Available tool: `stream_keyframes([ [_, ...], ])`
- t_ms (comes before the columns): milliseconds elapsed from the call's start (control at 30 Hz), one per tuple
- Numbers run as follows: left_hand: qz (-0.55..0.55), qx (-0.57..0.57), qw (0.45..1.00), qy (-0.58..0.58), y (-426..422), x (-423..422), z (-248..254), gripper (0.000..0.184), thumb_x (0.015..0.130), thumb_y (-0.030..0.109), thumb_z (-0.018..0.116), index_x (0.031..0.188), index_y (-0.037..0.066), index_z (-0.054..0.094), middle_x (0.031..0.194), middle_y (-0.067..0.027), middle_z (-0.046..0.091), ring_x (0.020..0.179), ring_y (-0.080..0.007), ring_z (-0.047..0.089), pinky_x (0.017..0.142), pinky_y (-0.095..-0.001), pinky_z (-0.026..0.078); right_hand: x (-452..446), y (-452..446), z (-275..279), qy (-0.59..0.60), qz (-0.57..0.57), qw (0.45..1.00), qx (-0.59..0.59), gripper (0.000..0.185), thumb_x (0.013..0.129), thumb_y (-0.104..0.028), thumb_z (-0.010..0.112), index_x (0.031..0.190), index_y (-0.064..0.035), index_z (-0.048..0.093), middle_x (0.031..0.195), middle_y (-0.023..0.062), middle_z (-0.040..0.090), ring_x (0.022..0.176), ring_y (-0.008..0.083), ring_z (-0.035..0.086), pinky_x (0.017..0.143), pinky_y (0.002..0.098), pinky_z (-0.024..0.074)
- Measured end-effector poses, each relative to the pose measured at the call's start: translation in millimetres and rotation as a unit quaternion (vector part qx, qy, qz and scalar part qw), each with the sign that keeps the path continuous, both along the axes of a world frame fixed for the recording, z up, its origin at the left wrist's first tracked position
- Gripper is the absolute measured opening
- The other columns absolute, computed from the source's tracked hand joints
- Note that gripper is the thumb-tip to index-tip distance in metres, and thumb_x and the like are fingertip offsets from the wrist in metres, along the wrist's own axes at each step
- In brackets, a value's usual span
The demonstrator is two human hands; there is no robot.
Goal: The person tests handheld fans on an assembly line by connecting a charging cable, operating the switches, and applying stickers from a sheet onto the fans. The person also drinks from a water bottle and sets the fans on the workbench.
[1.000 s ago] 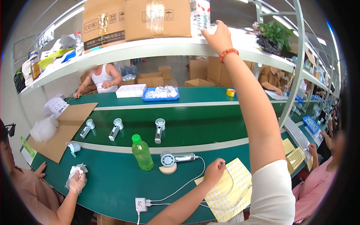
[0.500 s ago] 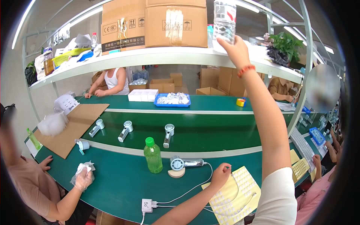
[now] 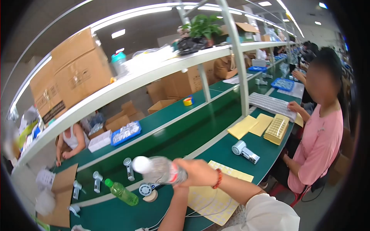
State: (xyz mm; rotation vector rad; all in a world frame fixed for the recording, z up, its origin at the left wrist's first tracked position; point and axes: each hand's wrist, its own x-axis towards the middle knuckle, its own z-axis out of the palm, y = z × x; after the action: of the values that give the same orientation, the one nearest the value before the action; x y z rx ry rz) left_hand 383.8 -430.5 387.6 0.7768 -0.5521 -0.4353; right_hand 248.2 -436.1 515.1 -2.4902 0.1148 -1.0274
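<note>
My right hand [image 3: 198, 173] is wrapped round a clear plastic water bottle [image 3: 158, 169] with a white cap, tilted with the cap to the left. My left hand [image 3: 180, 189] is under the right one, by the bottle's lower end; its fingers are hidden, and I cannot tell whether it touches the bottle. Just left of the hands, a light-blue handheld fan [image 3: 145, 189] rests at a round beige piece [image 3: 151, 196]. Left of that stands a green bottle [image 3: 122, 192]. Beneath my hands lies a yellow sheet [image 3: 221, 208] with white cables over it.
Several handheld fans lie on the green bench, one [image 3: 245, 151] to the right. A shelf [image 3: 154, 68] crosses above, carrying cardboard boxes [image 3: 79, 71] and a plant [image 3: 202, 27]. At right sits a person in pink [image 3: 322, 146] beside yellow trays [image 3: 276, 130].
The water bottle has come down from the shelf in my right hand to just above the bench. My left hand has moved in beneath it. The view has swung right and tilted.
</note>
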Motion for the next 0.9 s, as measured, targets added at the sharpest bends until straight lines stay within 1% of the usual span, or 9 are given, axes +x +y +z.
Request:
stream_keyframes([
  [233, -0.231, -0.052, 0.967, 0.092, 16.5, 37.5, -22.5, 0.042, 0.091, 0.041, 0.045, 0.120, 0.011, 0.046, 0.118, -0.0065, 0.052, 0.113, -0.0205, 0.049, 0.097, -0.0412, 0.040, 18.2, -38.9, -2.4, 0.092, 0.061, 0.994, -0.022, 0.060, 0.059, -0.039, 0.074, 0.102, -0.0052, 0.051, 0.073, 0.0184, 0.062, 0.071, 0.0367, 0.062, 0.061, 0.0421, 0.0496],
  [300, -0.167, -0.015, 0.973, 0.160, 23.9, 42.6, -7.6, 0.040, 0.095, 0.037, 0.035, 0.122, 0.010, 0.046, 0.121, -0.0068, 0.054, 0.110, -0.0197, 0.053, 0.092, -0.0387, 0.044, 16.6, -49.5, 11.7, 0.133, 0.053, 0.989, -0.049, 0.060, 0.057, -0.039, 0.075, 0.098, -0.0028, 0.053, 0.073, 0.0175, 0.063, 0.070, 0.0358, 0.063, 0.062, 0.0416, 0.0496],
  [467, -0.189, -0.134, 0.972, 0.026, 60.5, 2.2, 75.6, 0.058, 0.093, 0.046, 0.040, 0.137, 0.010, 0.030, 0.134, -0.0105, 0.042, 0.119, -0.0261, 0.047, 0.099, -0.0424, 0.038, 15.3, -69.8, 5.7, 0.194, 0.110, 0.975, -0.012, 0.064, 0.057, -0.041, 0.077, 0.101, -0.0013, 0.052, 0.076, 0.0162, 0.064, 0.073, 0.0330, 0.064, 0.066, 0.0381, 0.0496],
  [567, -0.078, -0.034, 0.979, -0.184, 57.3, 6.3, 56.5, 0.071, 0.088, 0.044, 0.052, 0.141, 0.008, 0.021, 0.136, -0.0128, 0.038, 0.118, -0.0271, 0.045, 0.100, -0.0421, 0.037, 14.4, -69.9, -1.5, 0.230, 0.136, 0.963, -0.012, 0.072, 0.062, -0.041, 0.077, 0.112, 0.0026, 0.047, 0.084, 0.0185, 0.065, 0.080, 0.0333, 0.064, 0.071, 0.0379, 0.0500],
  [667, 0.028, 0.057, 0.977, -0.201, 52.8, 0.3, 45.2, 0.078, 0.083, 0.037, 0.064, 0.140, 0.005, 0.022, 0.133, -0.0143, 0.040, 0.116, -0.0252, 0.046, 0.100, -0.0399, 0.036, 8.5, -82.4, -1.9, 0.201, 0.141, 0.969, 0.032, 0.075, 0.071, -0.039, 0.073, 0.122, 0.0045, 0.040, 0.097, 0.0216, 0.063, 0.087, 0.0322, 0.063, 0.074, 0.0375, 0.0501],
  [733, 0.071, 0.119, 0.960, -0.242, 52.7, -8.8, 39.4, 0.081, 0.074, 0.016, 0.072, 0.138, 0.002, 0.024, 0.127, -0.0137, 0.043, 0.112, -0.0236, 0.048, 0.096, -0.0363, 0.039, -26.9, -88.5, 21.2, 0.015, 0.183, 0.962, 0.202, 0.063, 0.081, -0.033, 0.067, 0.125, 0.0028, 0.039, 0.100, 0.0192, 0.061, 0.087, 0.0260, 0.062, 0.071, 0.0350, 0.0502],
  [800, 0.091, 0.222, 0.909, -0.341, 57.5, -20.6, 32.7, 0.082, 0.069, 0.006, 0.074, 0.136, 0.001, 0.026, 0.125, -0.0132, 0.045, 0.110, -0.0226, 0.050, 0.093, -0.0347, 0.040, -55.9, -73.9, 42.4, -0.049, 0.059, 0.978, 0.195, 0.052, 0.082, -0.037, 0.064, 0.110, 0.0017, 0.046, 0.087, 0.0146, 0.059, 0.079, 0.0266, 0.061, 0.066, 0.0366, 0.0491],
  [867, -0.011, 0.304, 0.886, -0.351, 61.4, -45.1, 45.0, 0.079, 0.065, 0.002, 0.075, 0.130, 0.000, 0.031, 0.118, -0.0118, 0.049, 0.109, -0.0212, 0.050, 0.091, -0.0327, 0.040, -53.5, -53.4, 28.6, -0.076, -0.090, 0.993, -0.023, 0.044, 0.082, -0.042, 0.061, 0.091, -0.0009, 0.048, 0.075, 0.0121, 0.055, 0.070, 0.0282, 0.058, 0.059, 0.0376, 0.0476],
  [900, 0.002, 0.315, 0.873, -0.372, 63.0, -61.2, 50.0, 0.078, 0.065, 0.004, 0.075, 0.130, 0.000, 0.032, 0.118, -0.0120, 0.049, 0.109, -0.0211, 0.049, 0.091, -0.0326, 0.040, -49.1, -37.5, 23.9, -0.022, -0.180, 0.983, -0.017, 0.042, 0.081, -0.043, 0.060, 0.078, -0.0031, 0.048, 0.068, 0.0108, 0.054, 0.065, 0.0288, 0.058, 0.055, 0.0361, 0.0473],
])
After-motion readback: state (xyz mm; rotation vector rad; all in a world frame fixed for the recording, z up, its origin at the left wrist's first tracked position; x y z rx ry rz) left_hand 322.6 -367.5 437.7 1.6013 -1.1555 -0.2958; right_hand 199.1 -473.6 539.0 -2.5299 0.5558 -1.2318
